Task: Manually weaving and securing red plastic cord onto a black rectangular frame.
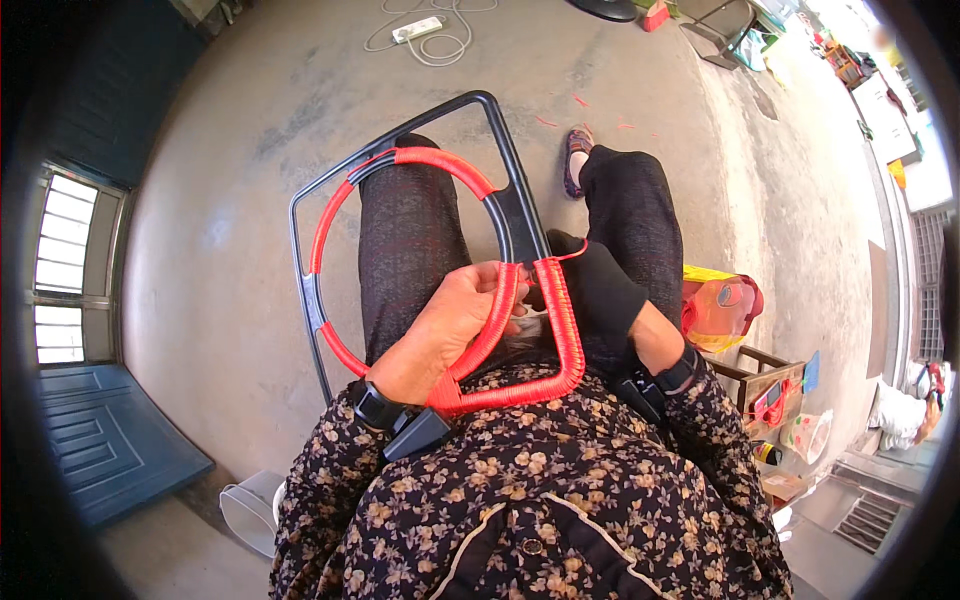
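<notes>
1. Floral-print sleeves frame the bottom of the head view; both wrists wear dark bands with small black devices.
2. Left hand (450, 335) is curled around the red-wrapped ring of the black frame (505, 165), fingers closed over the ring near where it meets the wrapped lower corner.
3. Right hand (598, 290) wears a black glove and sits just beside the frame's wrapped right bar; it seems to be pinching the red cord (560, 310) there, though the fingertips are hidden, so I cannot tell the grip for certain.
4. That frame rests across the person's lap, tilted away over the knees, with its far end above the concrete floor (220, 230).
5. Judged from the wrapping: the near corner and bottom bar are tightly covered in red, and the ring carries red on most of its arc. Bare black remains on the outer rectangle's top and left side, and on a stretch of ring at the right, so the winding looks roughly half finished.
6. Nearby: an orange bag (722, 310) at the right and a white power strip (418, 28) on the floor far ahead.
</notes>
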{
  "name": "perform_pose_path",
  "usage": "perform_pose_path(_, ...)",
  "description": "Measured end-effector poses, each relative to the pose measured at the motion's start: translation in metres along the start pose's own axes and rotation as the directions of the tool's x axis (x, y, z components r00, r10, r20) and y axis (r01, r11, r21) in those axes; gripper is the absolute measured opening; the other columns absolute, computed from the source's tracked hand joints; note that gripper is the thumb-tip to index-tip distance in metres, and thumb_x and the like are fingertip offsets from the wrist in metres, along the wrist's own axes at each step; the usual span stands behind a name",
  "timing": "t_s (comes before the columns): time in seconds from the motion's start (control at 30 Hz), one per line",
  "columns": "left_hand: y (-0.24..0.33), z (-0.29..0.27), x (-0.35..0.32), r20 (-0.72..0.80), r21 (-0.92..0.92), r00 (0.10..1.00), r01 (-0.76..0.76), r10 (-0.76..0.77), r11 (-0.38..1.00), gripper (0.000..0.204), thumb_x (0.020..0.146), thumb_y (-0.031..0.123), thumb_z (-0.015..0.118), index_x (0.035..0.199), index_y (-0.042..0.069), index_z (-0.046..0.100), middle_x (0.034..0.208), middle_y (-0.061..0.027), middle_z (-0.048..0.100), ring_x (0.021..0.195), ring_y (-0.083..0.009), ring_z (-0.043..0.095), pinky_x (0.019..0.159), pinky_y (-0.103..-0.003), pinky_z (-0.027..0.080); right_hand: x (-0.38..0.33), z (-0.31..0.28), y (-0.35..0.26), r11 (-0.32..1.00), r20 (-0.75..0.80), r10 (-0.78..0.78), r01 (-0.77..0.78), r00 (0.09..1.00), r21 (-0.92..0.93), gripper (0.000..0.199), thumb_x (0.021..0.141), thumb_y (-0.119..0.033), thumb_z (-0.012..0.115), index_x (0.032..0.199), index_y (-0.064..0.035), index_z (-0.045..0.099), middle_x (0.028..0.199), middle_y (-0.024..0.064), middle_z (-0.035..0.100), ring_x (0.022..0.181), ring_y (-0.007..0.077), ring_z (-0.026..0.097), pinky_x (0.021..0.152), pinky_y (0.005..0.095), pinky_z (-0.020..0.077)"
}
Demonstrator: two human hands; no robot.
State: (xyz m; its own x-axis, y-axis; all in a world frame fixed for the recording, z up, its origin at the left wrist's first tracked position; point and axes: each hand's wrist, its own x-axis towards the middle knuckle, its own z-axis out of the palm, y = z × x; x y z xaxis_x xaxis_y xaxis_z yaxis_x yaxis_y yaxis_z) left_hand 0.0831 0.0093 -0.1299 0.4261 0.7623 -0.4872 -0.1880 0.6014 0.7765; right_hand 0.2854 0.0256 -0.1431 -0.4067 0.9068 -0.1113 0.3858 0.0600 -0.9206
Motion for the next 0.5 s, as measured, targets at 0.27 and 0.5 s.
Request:
perform_pose_path(0.27,-0.007,-0.006,-0.003,-0.202,0.065,0.946,-0.245,0.253,0.967,0.011,0.091,0.014,0.060,0.098,0.005,0.060,0.079,0.0003,0.060,0.066,-0.0067,0.055,0.060,-0.023,0.050,0.005,-0.012,-0.042,0.926,0.068,-0.241,0.250,0.968,-0.282,0.029,0.083,-0.008,0.064,0.111,-0.0021,0.056,0.094,0.0091,0.066,0.085,0.0155,0.065,0.074,0.0291,0.0523)
perform_pose_path(0.5,0.006,0.014,-0.017,-0.339,0.309,0.659,-0.596,0.671,0.741,0.007,0.088,0.005,0.063,0.092,0.000,0.061,0.083,-0.0019,0.061,0.073,-0.0077,0.058,0.066,-0.023,0.048,0.004,0.000,-0.086,0.819,-0.195,-0.476,0.352,0.857,-0.454,0.042,0.073,-0.002,0.067,0.114,-0.0052,0.056,0.103,0.0155,0.063,0.094,0.0265,0.063,0.083,0.0332,0.0502)
